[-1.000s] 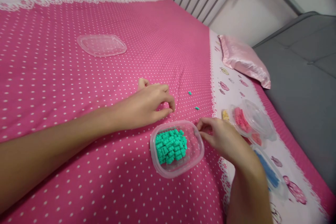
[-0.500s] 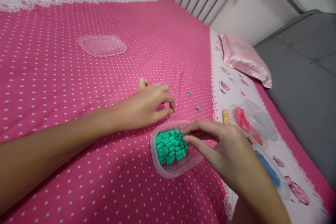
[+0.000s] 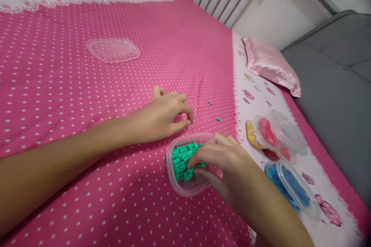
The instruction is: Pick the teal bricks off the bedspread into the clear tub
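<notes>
A clear plastic tub [image 3: 171,170] on the pink dotted bedspread holds a heap of small green blocks [image 3: 181,160]. My right hand [image 3: 228,166] reaches into the tub from the right, thumb and index finger closed around a green block at the heap; the other fingers hide part of it. My left hand [image 3: 165,115] rests on the bedspread just behind the tub, fingers curled and thumb tip meeting the index fingertip. Whatever may be between them is too small to make out. Two loose green pieces [image 3: 218,119] lie beyond the tub.
A clear lid [image 3: 113,50] lies at the far left. On the right are a bag of yellow pieces [image 3: 252,135], a tub of pink pieces [image 3: 268,132] and a tub of blue pieces [image 3: 290,185]. A pink pillow [image 3: 271,67] sits by the grey headboard [image 3: 333,73].
My right hand has moved left and slightly down, from the heap's right edge to over the green blocks. The left hand and the loose pieces have stayed put.
</notes>
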A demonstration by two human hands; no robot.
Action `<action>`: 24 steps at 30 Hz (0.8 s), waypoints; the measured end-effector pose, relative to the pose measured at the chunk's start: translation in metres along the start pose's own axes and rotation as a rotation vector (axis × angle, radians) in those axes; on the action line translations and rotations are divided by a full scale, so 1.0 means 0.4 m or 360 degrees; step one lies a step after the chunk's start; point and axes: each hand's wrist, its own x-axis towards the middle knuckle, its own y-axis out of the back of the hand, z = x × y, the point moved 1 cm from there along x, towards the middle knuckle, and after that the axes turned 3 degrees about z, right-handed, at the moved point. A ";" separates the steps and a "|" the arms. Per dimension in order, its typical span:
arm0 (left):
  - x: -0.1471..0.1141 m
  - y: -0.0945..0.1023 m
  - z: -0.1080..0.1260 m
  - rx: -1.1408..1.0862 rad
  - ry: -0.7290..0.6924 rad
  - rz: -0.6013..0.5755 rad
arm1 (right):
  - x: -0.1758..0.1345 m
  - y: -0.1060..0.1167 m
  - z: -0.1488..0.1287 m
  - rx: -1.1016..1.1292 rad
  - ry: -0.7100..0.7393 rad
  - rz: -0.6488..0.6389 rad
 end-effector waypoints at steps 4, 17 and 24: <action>0.000 -0.001 0.002 0.0000 0.0004 0.0000 | 0.009 -0.007 -0.003 -0.0153 -0.0023 -0.0048; -0.005 -0.002 -0.002 -0.0007 -0.0030 0.0023 | 0.001 0.026 0.001 0.0033 -0.0031 -0.0028; -0.004 -0.001 -0.002 0.0025 -0.0020 -0.0006 | 0.024 0.062 0.195 -0.0114 -0.0399 0.0864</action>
